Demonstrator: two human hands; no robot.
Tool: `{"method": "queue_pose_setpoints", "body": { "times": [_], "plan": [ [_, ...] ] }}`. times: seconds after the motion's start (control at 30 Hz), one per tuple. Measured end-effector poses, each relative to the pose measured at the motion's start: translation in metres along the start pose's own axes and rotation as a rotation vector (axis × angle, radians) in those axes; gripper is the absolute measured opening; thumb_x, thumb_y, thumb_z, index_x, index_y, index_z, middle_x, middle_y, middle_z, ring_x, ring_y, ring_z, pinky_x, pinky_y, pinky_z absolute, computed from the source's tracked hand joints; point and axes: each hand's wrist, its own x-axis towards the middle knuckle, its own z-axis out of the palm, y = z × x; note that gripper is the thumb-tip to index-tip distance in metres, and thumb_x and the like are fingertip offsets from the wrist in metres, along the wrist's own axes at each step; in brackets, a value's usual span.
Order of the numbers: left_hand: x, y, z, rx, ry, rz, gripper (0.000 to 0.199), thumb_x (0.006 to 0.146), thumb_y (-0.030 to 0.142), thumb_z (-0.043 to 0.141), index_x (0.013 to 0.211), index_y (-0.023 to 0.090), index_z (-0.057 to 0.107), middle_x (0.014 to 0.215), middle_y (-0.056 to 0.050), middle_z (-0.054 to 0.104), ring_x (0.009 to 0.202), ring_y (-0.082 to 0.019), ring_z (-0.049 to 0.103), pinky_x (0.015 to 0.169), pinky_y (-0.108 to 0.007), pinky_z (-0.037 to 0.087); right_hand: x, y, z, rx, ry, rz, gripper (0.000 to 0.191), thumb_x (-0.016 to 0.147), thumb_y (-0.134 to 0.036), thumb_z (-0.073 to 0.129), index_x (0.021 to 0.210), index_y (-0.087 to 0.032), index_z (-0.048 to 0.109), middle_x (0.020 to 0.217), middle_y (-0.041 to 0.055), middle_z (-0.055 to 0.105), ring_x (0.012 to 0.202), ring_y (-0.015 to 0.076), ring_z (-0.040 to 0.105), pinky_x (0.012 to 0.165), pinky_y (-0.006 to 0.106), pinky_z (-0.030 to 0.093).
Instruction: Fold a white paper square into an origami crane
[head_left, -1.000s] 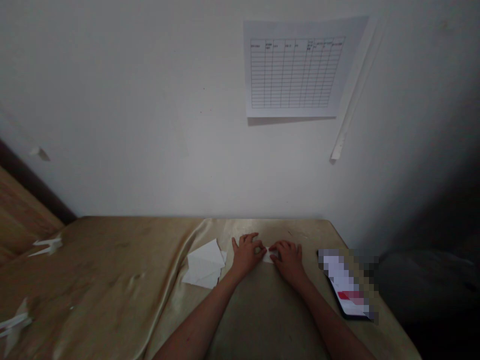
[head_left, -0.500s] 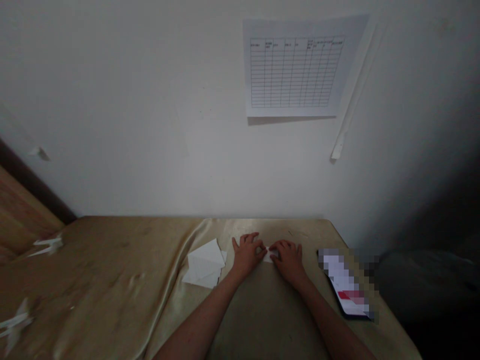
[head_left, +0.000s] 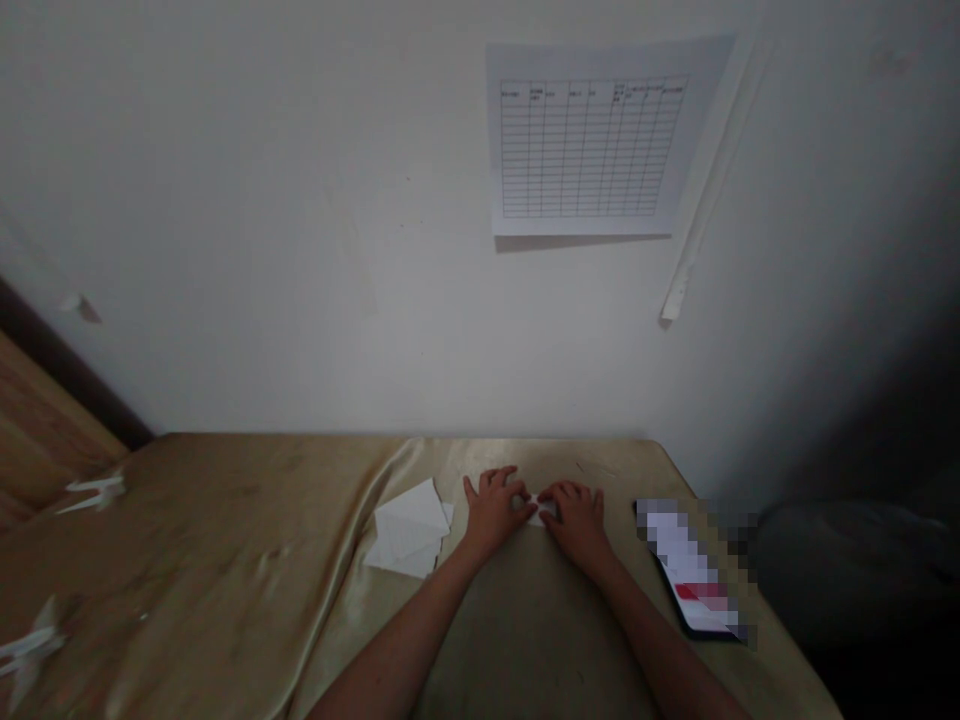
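Note:
A small piece of white paper lies on the cloth-covered table between my two hands. My left hand grips its left side with thumb and index finger, the other fingers spread. On the other side, my right hand pinches the paper's right side. Fingers of both hands partly hide the paper. Left of my left hand lies a loose pile of white paper pieces, overlapping one another.
A phone with a lit screen, partly pixelated, lies right of my right arm. Folded white paper shapes rest at the far left of the table. A printed sheet hangs on the wall behind.

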Motion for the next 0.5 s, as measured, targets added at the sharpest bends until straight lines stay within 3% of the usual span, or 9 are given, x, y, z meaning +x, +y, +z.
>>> {"method": "queue_pose_setpoints", "body": {
  "times": [0.5],
  "plan": [
    [0.0020, -0.0007, -0.0032, -0.002, -0.025, 0.004, 0.019, 0.079, 0.045, 0.074, 0.095, 0.035, 0.071, 0.150, 0.005, 0.048, 0.136, -0.032, 0.037, 0.109, -0.079, 0.007, -0.0025, -0.0024, -0.0029, -0.009, 0.004, -0.017, 0.024, 0.092, -0.039, 0.052, 0.112, -0.031, 0.063, 0.125, 0.0037, 0.061, 0.125, 0.0282, 0.045, 0.111, 0.066, 0.013]
  ]
}}
